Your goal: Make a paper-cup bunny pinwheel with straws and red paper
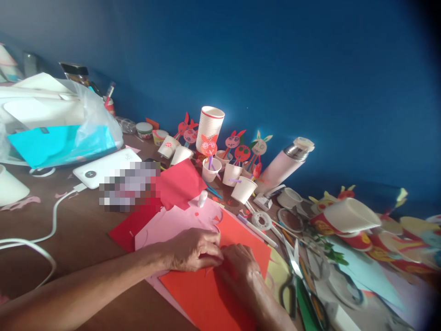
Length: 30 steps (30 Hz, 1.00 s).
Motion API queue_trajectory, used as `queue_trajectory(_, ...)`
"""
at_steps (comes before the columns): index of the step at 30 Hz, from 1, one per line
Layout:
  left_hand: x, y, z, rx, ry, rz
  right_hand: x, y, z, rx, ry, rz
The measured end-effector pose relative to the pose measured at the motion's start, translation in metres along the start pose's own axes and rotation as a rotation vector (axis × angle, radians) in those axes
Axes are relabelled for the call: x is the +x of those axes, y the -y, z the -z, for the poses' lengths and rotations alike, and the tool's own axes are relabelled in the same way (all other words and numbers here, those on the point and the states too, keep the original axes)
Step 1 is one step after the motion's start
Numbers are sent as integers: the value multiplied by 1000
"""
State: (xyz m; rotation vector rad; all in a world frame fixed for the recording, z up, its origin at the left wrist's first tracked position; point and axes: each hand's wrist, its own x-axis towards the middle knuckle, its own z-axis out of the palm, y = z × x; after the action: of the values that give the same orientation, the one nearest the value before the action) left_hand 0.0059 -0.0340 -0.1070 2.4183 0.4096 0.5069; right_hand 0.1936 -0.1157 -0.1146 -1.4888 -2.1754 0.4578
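Note:
My left hand [198,250] rests over the line where a pink sheet of paper [179,220] meets an orange-red sheet [206,299], its fingers curled inward. My right hand [239,264] lies beside it on the orange-red sheet, fingers bent and pointing toward the left hand. The fingertips of both hands almost meet, and whatever is between them is hidden. Just beyond them, a small white glue stick or cap [202,198] stands on the pink sheet. Dark red paper [181,184] lies partly under and behind the pink sheet.
Scissors [296,266], a tape roll [262,220] and a white marker [257,230] lie to the right. Paper cups [243,189] with paper animal faces and a pink thermos [282,165] stand by the blue wall. A white power bank [106,168] with a cable [54,216] is left.

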Motion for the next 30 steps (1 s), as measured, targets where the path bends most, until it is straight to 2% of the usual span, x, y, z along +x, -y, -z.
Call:
queue_trajectory(3,0,0,0,-17,2,14,-3,-6,7,36,17,-23)
queue_trajectory(6,-1,-1,0,-21,6,33,-5,-13,19,61,-29,-53)
queue_trajectory(11,0,-3,1,-17,-14,23,-14,-18,37,87,-98,-21)
queue_trajectory(18,1,-2,0,4,-21,-20,-44,-5,29,95,-152,-44)
queue_trajectory(22,-1,-1,-2,7,-32,-14,-56,-7,31,-2,-185,-87)
queue_trajectory(25,-1,-3,-1,18,-29,3,-63,-23,47,-152,-237,-179)
queue_trajectory(30,1,-6,2,0,-17,34,-67,-56,86,-362,-335,-321)
